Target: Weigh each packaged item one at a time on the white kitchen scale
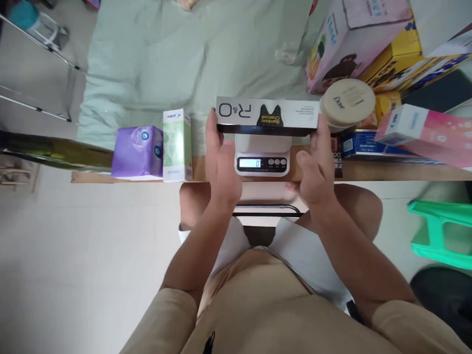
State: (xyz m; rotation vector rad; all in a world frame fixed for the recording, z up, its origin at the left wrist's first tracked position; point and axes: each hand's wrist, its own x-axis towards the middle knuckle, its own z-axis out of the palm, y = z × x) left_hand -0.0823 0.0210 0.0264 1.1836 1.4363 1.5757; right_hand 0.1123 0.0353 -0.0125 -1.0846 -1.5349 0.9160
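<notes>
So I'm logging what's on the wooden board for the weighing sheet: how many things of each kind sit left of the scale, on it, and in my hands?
Purple tissue pack: 1
Green and white carton: 1
Kitchen scale, display reading 0: 1
Long R&O box, held at its ends by the left hand and right hand over the scale: 1
Total: 4

Narrow wooden shelf (387,171) running left to right under the fingers (211,129); white scale (262,156) directly on it between both sets of fingertips; green-white carton (177,145) and purple pack (137,152) left of them; blue box (363,144) under a pink box (424,132) right of them.
</notes>
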